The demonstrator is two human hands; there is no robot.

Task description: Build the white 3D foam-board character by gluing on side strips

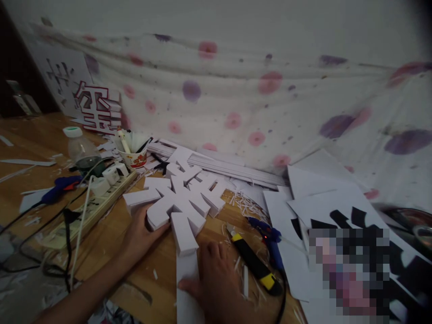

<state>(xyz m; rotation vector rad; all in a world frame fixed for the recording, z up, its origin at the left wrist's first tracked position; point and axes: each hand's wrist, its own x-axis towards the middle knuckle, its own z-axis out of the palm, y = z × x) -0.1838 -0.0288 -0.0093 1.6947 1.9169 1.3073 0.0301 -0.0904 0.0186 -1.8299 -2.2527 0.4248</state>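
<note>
A thick white three-dimensional character (182, 198), seemingly cut from foam board, lies on the wooden table in front of me. My left hand (139, 234) grips its lower left arm, thumb along the near side; the other fingers are partly hidden. From the character's lowest stroke a flat white strip (187, 272) runs toward me. My right hand (218, 282) holds that strip between the thumb on the left and the fingers curled at the right edge. Whether the strip is joined to the character I cannot tell. A yellow and black utility knife (254, 261) lies right of this hand.
A blue glue gun (270, 236) sits beyond the knife, another glue gun (62, 188) at left. Nearby are a power strip (96, 204) with cables, a bottle (81, 150) and a cup of pens (133, 155). White sheets (286, 256) lie right; foam scraps (248, 203) are scattered behind.
</note>
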